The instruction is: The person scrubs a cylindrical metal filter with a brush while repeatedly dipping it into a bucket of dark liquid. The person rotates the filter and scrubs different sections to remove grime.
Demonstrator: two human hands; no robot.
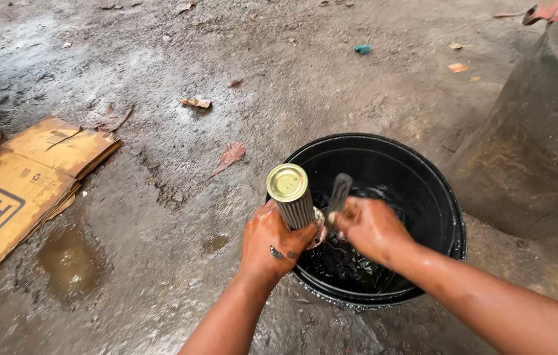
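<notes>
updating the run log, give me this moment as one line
left hand: grips filter cylinder | right hand: holds brush | over black tub

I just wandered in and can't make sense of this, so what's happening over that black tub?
A person is crouched over a black tub holding dark, oily liquid on a wet, grimy floor. The left hand grips a ribbed cylindrical filter with a brass-coloured end cap, held upright at the tub's rim. The right hand holds a brush against the filter's side. Both hands are slick with oil. Flattened cardboard lies to the left.
</notes>
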